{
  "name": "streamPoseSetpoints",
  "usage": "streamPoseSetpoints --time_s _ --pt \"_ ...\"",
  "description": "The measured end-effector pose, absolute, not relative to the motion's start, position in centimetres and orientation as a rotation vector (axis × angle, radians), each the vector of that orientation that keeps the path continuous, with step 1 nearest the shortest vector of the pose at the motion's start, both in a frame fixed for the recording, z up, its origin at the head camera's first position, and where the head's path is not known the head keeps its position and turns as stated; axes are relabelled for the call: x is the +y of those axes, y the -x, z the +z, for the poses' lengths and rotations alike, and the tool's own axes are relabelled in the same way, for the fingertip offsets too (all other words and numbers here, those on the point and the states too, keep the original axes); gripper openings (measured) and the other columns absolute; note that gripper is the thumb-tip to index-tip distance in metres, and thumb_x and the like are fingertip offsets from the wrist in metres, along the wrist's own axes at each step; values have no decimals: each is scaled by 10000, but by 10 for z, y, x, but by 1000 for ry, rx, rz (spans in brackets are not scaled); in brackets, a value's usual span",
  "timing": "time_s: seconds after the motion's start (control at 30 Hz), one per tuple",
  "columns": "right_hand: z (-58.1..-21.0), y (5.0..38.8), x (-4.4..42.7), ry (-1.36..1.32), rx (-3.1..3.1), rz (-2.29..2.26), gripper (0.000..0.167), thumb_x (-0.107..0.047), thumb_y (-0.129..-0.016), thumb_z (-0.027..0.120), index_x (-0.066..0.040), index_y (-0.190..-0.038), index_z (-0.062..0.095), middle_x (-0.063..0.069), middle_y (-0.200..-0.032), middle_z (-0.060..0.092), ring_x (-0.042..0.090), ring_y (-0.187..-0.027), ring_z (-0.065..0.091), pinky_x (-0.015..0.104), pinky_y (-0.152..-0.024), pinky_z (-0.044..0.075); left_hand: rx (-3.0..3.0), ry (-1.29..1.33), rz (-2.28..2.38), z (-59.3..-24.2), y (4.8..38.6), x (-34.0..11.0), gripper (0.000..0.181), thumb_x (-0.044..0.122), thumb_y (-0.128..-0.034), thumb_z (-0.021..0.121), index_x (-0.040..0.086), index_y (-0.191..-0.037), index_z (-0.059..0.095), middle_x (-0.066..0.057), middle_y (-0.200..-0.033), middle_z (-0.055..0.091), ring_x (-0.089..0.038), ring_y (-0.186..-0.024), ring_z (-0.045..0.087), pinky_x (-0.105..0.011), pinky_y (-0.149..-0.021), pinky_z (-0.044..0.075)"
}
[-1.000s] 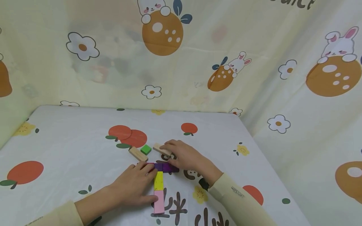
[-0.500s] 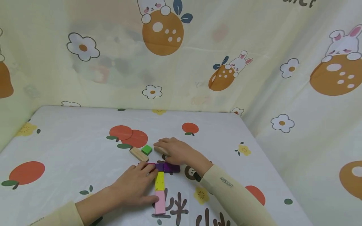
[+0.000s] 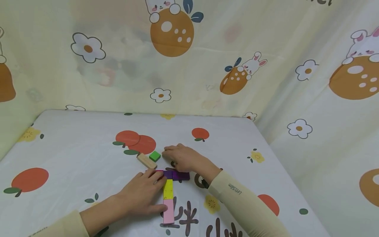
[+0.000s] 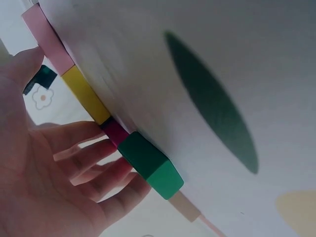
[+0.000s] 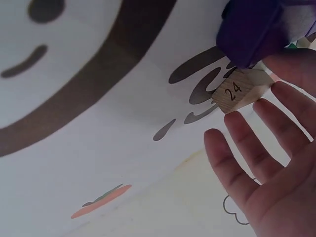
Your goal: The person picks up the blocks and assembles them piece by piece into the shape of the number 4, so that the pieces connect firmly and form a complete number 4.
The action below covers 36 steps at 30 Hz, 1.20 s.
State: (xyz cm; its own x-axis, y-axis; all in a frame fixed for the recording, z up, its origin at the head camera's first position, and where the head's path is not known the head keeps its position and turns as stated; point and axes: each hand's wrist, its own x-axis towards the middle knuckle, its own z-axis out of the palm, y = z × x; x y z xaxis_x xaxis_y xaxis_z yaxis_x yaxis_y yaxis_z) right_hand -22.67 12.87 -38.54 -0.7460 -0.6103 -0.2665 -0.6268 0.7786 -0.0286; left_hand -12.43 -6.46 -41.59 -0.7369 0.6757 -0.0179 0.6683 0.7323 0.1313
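Observation:
In the head view my left hand [image 3: 139, 194] lies along a T-like row of blocks. Its thumb touches the pink block [image 3: 168, 217], which stands end to end with a yellow block [image 3: 168, 190]. In the left wrist view the relaxed fingers touch a magenta block [image 4: 116, 133] and a green block [image 4: 150, 165]. My right hand [image 3: 186, 159] is beyond the purple block [image 3: 181, 176]. The right wrist view shows its thumb and fingers on either side of a wooden block [image 5: 234, 92] marked 24, which they pinch; the head view hides this block.
A second wooden block [image 3: 146, 161] and a small green block [image 3: 155, 156] lie just beyond the row, left of my right hand. The white tablecloth [image 3: 88, 141] has printed fruit and flowers. A patterned curtain [image 3: 124, 82] rises at the back.
My right hand has shifted left and over the wooden block, which showed earlier and is now covered in the head view. The left hand stays in place on the row.

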Motion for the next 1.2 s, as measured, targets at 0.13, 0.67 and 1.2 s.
streamPoseSetpoints --time_s 0.13,0.67,1.2 --pt "-388 228 128 951 2707 79 560 -77 -993 632 -204 -1527 526 -16 -1633 441 259 -1431 503 398 -1179 430 2858 -1100 188 -416 125 -64 863 735 -856 652 109 -1447 593 -99 -1488 556 -370 -1423 454 -558 -1047 504" --pt "-393 231 127 947 2701 57 580 -94 -986 653 -153 -1542 499 44 -1599 469 248 -1428 508 392 -1188 419 2856 -1085 188 -417 125 -63 866 734 -856 656 108 -1451 592 -99 -1497 551 -362 -1420 457 -540 -1048 501" --pt "-388 231 128 877 2758 -230 686 -374 -921 739 -163 -1534 513 55 -1502 499 175 -1130 570 347 -997 552 2861 -1079 161 -416 124 -63 875 745 -855 645 114 -1458 585 -94 -1503 551 -346 -1417 462 -530 -1063 497"
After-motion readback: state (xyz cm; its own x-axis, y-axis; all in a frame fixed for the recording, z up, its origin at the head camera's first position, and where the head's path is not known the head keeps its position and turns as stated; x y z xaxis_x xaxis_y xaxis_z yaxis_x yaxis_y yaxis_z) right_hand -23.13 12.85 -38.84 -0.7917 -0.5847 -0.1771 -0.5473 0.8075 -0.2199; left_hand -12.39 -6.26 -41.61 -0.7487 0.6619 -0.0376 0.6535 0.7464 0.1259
